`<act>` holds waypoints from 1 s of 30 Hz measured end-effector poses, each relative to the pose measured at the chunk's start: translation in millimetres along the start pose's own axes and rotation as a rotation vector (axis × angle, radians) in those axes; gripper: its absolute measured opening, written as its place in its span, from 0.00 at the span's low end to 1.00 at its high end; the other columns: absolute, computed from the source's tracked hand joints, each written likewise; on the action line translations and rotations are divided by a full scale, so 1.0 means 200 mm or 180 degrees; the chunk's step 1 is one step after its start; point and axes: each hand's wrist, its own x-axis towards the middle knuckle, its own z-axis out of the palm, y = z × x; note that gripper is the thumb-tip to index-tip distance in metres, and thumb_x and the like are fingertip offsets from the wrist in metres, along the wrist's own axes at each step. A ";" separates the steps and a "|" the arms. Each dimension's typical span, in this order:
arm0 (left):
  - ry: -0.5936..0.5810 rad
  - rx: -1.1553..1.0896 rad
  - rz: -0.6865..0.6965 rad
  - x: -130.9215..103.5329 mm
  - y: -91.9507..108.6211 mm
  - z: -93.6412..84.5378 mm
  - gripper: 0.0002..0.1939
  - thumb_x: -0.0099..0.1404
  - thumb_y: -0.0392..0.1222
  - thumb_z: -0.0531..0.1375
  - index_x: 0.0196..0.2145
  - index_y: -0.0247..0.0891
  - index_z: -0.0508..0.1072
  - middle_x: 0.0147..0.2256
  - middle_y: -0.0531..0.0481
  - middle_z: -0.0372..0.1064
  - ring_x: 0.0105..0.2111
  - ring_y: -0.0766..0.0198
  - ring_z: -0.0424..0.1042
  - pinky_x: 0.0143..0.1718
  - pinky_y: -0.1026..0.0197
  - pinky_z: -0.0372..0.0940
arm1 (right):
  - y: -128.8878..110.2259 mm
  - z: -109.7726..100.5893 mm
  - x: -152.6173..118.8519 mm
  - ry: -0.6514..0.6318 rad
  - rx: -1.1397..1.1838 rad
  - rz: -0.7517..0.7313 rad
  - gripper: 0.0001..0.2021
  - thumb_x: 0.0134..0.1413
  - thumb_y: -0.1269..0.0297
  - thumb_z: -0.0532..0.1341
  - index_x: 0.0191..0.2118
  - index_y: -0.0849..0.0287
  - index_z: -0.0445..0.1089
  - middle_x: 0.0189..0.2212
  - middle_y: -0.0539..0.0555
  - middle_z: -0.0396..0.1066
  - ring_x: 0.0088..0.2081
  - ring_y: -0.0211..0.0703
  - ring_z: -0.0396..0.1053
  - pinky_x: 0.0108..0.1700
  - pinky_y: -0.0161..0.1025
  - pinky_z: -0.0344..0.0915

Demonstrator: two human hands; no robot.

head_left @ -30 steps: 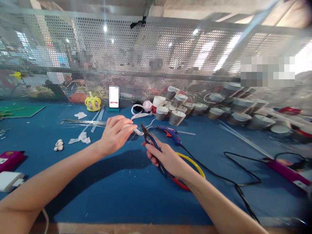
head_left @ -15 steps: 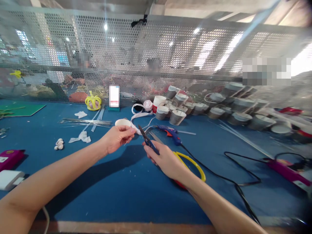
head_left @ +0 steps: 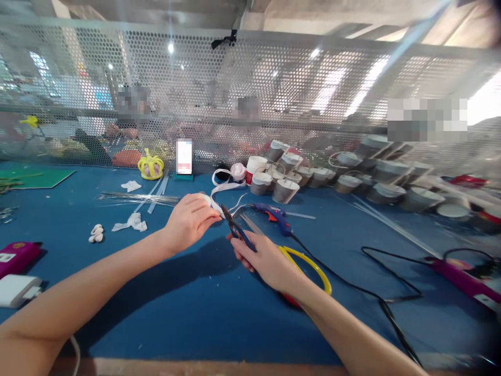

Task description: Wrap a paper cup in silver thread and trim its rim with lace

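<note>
My left hand (head_left: 191, 222) is closed in a pinch near the middle of the blue table, its fingertips close to the jaws of the pliers; what it pinches is too small to make out. Dark blue pliers (head_left: 239, 230) are gripped in my right hand (head_left: 264, 258), jaws pointing up and left. Behind my left hand a white ribbon (head_left: 227, 185) curls across the table toward a pink roll (head_left: 238, 171). A blue glue gun (head_left: 276, 215) lies just beyond my right hand, and a yellow-handled tool (head_left: 313, 263) lies partly under my right forearm.
Small grey pots (head_left: 285, 191) stand in clusters at the back right. A lit phone (head_left: 185, 156) stands beside a yellow woven piece (head_left: 151, 166). Thin wires (head_left: 136, 197) lie at left; a black cable (head_left: 348, 282) runs right. A perforated screen (head_left: 203, 78) closes the back.
My left hand has turned over, its back now more toward the camera and covering most of the white round object behind it. The pliers stay in my right hand, nearly in place.
</note>
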 end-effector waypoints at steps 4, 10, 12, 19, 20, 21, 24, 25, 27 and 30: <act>-0.0255 -0.2248 -0.2494 0.01 0.02 0.05 0.12 0.54 0.44 0.61 0.21 0.33 0.68 0.19 0.52 0.64 0.19 0.71 0.62 0.24 0.65 0.58 | 0.01 0.00 0.01 0.0527 -0.0663 -0.0344 0.12 0.54 0.58 0.51 0.34 0.60 0.66 0.21 0.50 0.66 0.23 0.38 0.61 0.26 0.36 0.58; 0.0074 -0.1394 -0.1437 0.03 -0.01 -0.01 0.09 0.57 0.41 0.60 0.36 0.36 0.69 0.27 0.49 0.68 0.26 0.67 0.65 0.31 0.61 0.61 | 0.03 -0.02 0.03 0.0229 0.0118 0.0023 0.14 0.53 0.54 0.51 0.33 0.61 0.64 0.20 0.47 0.60 0.19 0.34 0.57 0.21 0.33 0.56; 0.0452 -0.0139 -0.0172 0.04 -0.03 -0.06 0.08 0.59 0.36 0.56 0.39 0.37 0.69 0.37 0.44 0.69 0.37 0.62 0.66 0.40 0.57 0.60 | 0.03 -0.03 0.04 0.0159 0.0464 0.0126 0.14 0.52 0.54 0.52 0.34 0.61 0.63 0.20 0.46 0.58 0.18 0.33 0.56 0.20 0.32 0.55; -0.0087 0.1272 0.1286 0.04 -0.04 -0.08 0.06 0.62 0.41 0.55 0.32 0.40 0.71 0.31 0.49 0.71 0.35 0.61 0.64 0.36 0.58 0.56 | 0.01 -0.02 0.02 -0.0040 0.0458 0.0099 0.14 0.52 0.52 0.53 0.29 0.60 0.61 0.20 0.47 0.60 0.19 0.32 0.56 0.20 0.32 0.56; -0.0103 0.1059 0.1053 0.03 -0.03 -0.06 0.07 0.61 0.43 0.56 0.29 0.40 0.72 0.28 0.49 0.71 0.34 0.61 0.64 0.35 0.58 0.56 | 0.01 -0.02 0.01 -0.0062 0.0387 0.0084 0.14 0.53 0.53 0.52 0.28 0.60 0.61 0.20 0.47 0.59 0.19 0.32 0.56 0.20 0.32 0.56; -0.0102 0.0696 0.0671 0.02 -0.03 -0.05 0.08 0.60 0.44 0.57 0.27 0.39 0.72 0.26 0.49 0.70 0.32 0.62 0.63 0.35 0.59 0.56 | 0.00 -0.01 0.01 -0.0057 0.0304 0.0067 0.14 0.53 0.53 0.52 0.28 0.59 0.61 0.20 0.47 0.59 0.19 0.32 0.56 0.20 0.32 0.56; -0.0087 -0.0728 -0.0826 0.00 -0.03 0.02 0.12 0.57 0.48 0.59 0.24 0.37 0.72 0.23 0.49 0.67 0.28 0.64 0.64 0.31 0.60 0.58 | -0.01 0.00 0.01 0.0212 -0.0089 -0.0058 0.13 0.53 0.55 0.51 0.30 0.59 0.63 0.19 0.48 0.61 0.20 0.35 0.58 0.22 0.33 0.56; -0.0162 -0.0988 -0.1104 0.00 -0.03 0.04 0.15 0.59 0.50 0.57 0.24 0.35 0.71 0.21 0.49 0.67 0.24 0.65 0.63 0.28 0.61 0.59 | 0.00 0.00 0.01 0.0346 -0.0246 -0.0113 0.12 0.53 0.56 0.52 0.31 0.60 0.64 0.20 0.48 0.62 0.20 0.36 0.59 0.22 0.34 0.57; -0.0421 -0.1528 -0.1679 0.00 -0.02 0.06 0.16 0.60 0.49 0.55 0.26 0.32 0.70 0.20 0.49 0.65 0.21 0.68 0.63 0.24 0.62 0.58 | 0.01 0.00 0.02 0.0509 -0.0448 -0.0175 0.12 0.52 0.57 0.52 0.34 0.60 0.66 0.21 0.49 0.64 0.22 0.37 0.60 0.23 0.34 0.56; -0.0558 -0.1652 -0.1765 0.02 -0.01 0.01 0.12 0.59 0.45 0.56 0.33 0.32 0.70 0.23 0.48 0.68 0.22 0.67 0.65 0.26 0.62 0.60 | 0.02 -0.02 0.03 0.0389 -0.0214 -0.0091 0.13 0.53 0.56 0.51 0.34 0.60 0.64 0.21 0.49 0.62 0.20 0.36 0.59 0.21 0.34 0.56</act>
